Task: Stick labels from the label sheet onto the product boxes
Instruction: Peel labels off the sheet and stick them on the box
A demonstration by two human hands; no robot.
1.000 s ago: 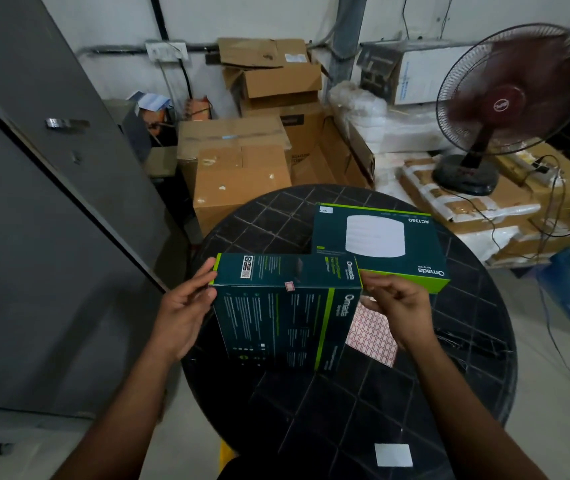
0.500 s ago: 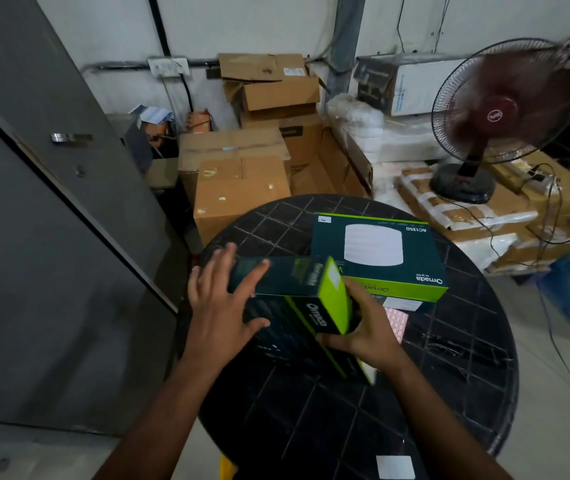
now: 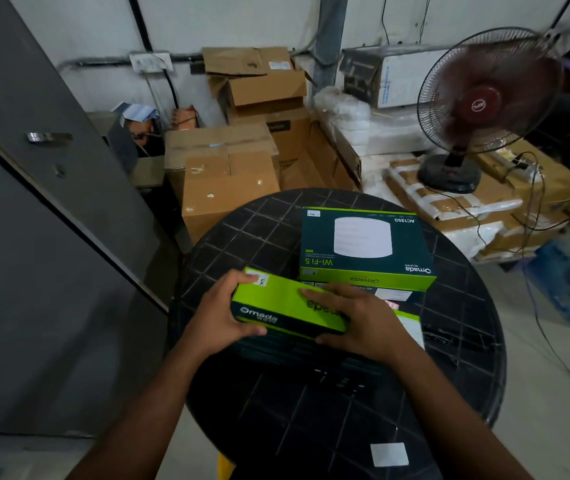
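Door panel (image 3: 51,209), grey, far L. L hand (image 3: 219,315) grips L end of Omada box (image 3: 287,308), thumb under, fingers over top edge; green side face up, box low over round black table (image 3: 467,341). R hand (image 3: 359,317) grips R end, fingers lying across the green face. Behind: 2nd Omada box (image 3: 363,247) flat on stack, upside-down to viewer. Label sheet (image 3: 394,303) barely visible betw. stack and R hand. Table fan (image 3: 484,98) far R. Step, judged: setting/turning the box. Next needs R hand free for peeling a label off the sheet.
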